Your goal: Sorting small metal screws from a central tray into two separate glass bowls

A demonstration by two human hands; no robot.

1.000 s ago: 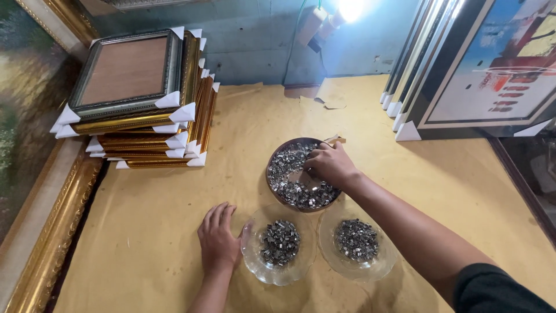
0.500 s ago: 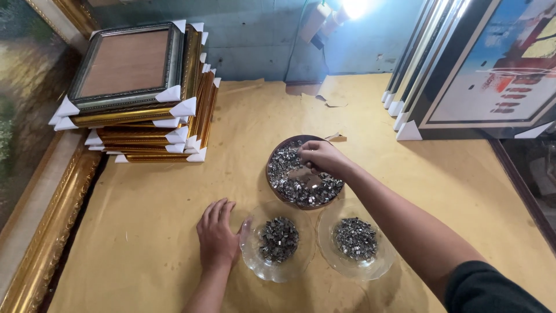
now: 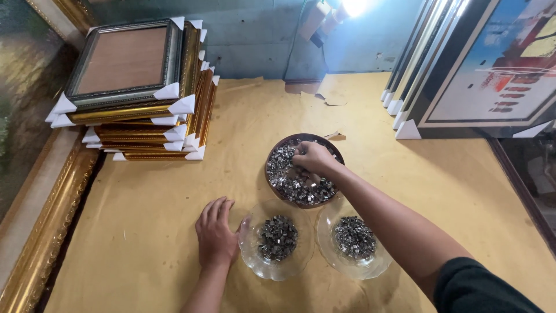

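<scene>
- Looking down from the head view, a stack of gold and grey picture frames with white cardboard corner guards (image 3: 139, 93) is sitting at the far left of the tan paper-covered table (image 3: 174, 232).
- Leaning against the blue wall at the far right, a row of large framed pictures with white corner guards (image 3: 463, 75) is standing on edge; the frontmost is showing a blue, red and white painting and is being cut off by the picture's edge.
- A wide ornate gold frame (image 3: 40, 232) is running along the left edge, only partly showing.
- The right hand (image 3: 313, 159) is reaching into the round dark brown bowl of small silver metal clips (image 3: 301, 174), fingers curled down together into the heap; whether they are pinching a clip is hard to tell, since the fingertips are hiding among the metal.
- The left hand (image 3: 215, 232) is lying palm down on the paper, fingers slightly spread, its thumb side touching the rim of the left clear glass scalloped dish (image 3: 250, 255), which is holding a small pile of clips.
- A second clear glass scalloped dish (image 3: 370, 266), also holding clips, is sitting just beside the first, under the right forearm.
- A bright lamp glare (image 3: 353, 7) is washing out the top edge.
</scene>
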